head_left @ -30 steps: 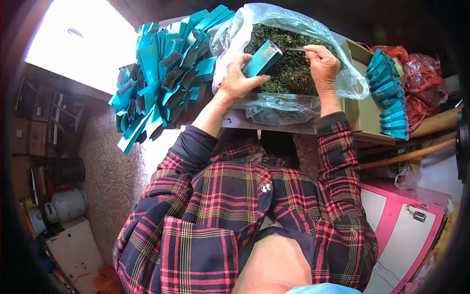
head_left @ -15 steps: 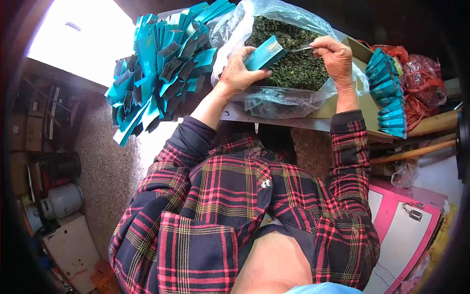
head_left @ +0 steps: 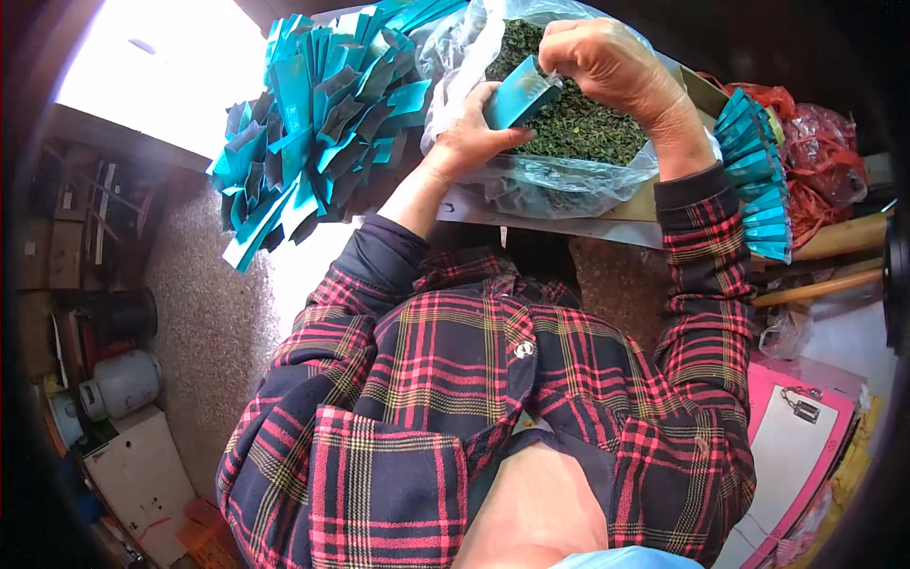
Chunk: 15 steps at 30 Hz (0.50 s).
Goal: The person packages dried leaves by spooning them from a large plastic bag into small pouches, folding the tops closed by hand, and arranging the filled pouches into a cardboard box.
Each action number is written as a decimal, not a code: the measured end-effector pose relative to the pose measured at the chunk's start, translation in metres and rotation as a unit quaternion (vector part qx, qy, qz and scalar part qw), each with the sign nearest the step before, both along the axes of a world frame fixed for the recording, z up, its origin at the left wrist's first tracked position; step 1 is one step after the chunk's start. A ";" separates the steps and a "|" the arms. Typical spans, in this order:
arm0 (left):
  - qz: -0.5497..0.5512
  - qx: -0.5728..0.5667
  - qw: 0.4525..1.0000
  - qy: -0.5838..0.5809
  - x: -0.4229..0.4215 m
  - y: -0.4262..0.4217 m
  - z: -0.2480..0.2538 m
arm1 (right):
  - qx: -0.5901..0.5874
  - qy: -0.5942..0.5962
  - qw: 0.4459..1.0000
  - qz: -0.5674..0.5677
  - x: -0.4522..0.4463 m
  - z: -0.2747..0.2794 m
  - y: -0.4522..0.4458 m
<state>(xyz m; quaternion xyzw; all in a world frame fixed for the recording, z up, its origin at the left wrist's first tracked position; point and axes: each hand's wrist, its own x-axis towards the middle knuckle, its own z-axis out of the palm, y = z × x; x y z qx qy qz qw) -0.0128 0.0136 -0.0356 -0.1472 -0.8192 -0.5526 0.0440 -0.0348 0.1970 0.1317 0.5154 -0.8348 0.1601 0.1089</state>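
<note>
My left hand (head_left: 466,139) is wrapped round a teal foil pouch (head_left: 518,98), held tilted above a clear plastic bag (head_left: 569,190). Loose dark green dried leaves (head_left: 588,131) fill that bag. Close by the pouch's mouth, my right hand (head_left: 607,66) is pinched on a small pale spoon (head_left: 555,74); the fingers hide most of it. A large pile of teal pouches (head_left: 301,133), several gaping at the ends, lies to the left of the bag.
A row of teal pouches (head_left: 756,171) stands on the right, beside red plastic bags (head_left: 817,156). Beneath the leaf bag is a table (head_left: 607,229). A pink-and-white cabinet (head_left: 791,427) is at lower right; a pale grey tank (head_left: 126,384) is at left.
My right hand has moved left and up from over the leaves to the pouch mouth, bringing the spoon along. The left hand and pouch have shifted slightly right.
</note>
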 end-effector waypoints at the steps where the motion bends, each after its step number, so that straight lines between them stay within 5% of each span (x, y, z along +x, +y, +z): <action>1: 0.019 -0.021 0.999 0.020 -0.002 0.000 -0.006 | 0.000 0.000 1.000 0.001 0.004 0.009 -0.005; 7: -0.004 0.019 0.999 0.029 -0.004 -0.001 -0.015 | 0.069 0.135 0.988 0.007 0.013 0.031 -0.015; 11: -0.008 0.032 0.999 0.028 0.000 -0.001 -0.010 | 0.055 0.110 0.992 0.027 0.025 0.030 -0.025; 12: -0.008 0.032 0.999 0.027 0.000 -0.001 -0.011 | 0.088 0.225 0.970 -0.001 0.027 0.031 -0.022; 15: -0.022 0.062 0.998 0.007 -0.001 -0.002 -0.012 | -0.032 0.174 0.983 -0.041 0.031 0.046 -0.005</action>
